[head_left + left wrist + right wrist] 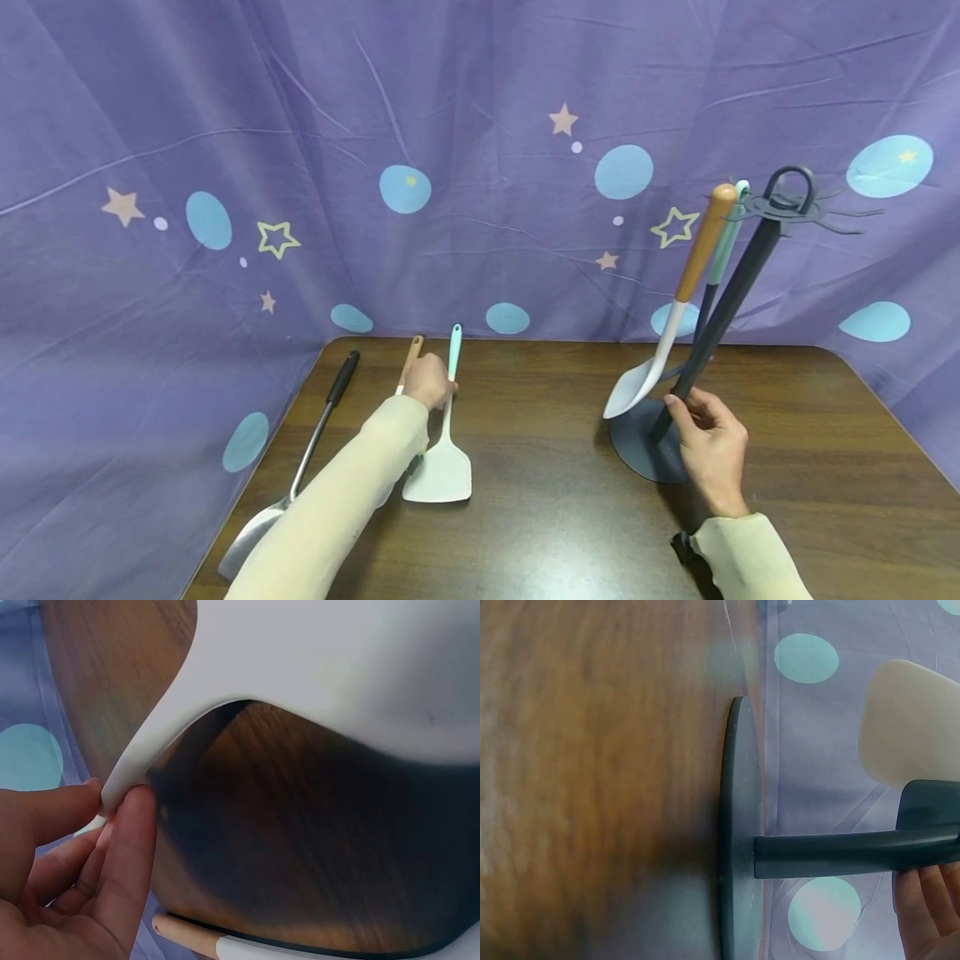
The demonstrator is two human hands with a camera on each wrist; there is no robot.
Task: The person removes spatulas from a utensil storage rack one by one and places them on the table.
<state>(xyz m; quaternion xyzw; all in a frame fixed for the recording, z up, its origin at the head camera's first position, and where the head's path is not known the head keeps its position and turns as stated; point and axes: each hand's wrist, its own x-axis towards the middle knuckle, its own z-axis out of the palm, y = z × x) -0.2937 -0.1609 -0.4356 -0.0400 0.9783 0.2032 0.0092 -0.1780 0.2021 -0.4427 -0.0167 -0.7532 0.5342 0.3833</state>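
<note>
My left hand (427, 382) pinches the white shaft of a spatula (439, 477) with a mint handle; in the left wrist view, thumb and fingers meet at the shaft below its broad white blade (285, 660). At the right, my right hand (712, 454) holds the lower pole of a dark utensil stand (738, 292), thumb on one side and fingers on the other. On the stand hang a white spoon (663, 337) with a wooden handle and a dark utensil with a mint handle (726, 250), its lower end partly hidden by the pole.
Left of the spatula lies a utensil with a wooden handle (411, 360), mostly hidden by my left arm. A metal utensil with a black handle (343, 379) lies near the left edge of the wooden table (540, 467). A purple curtain (495, 258) hangs behind.
</note>
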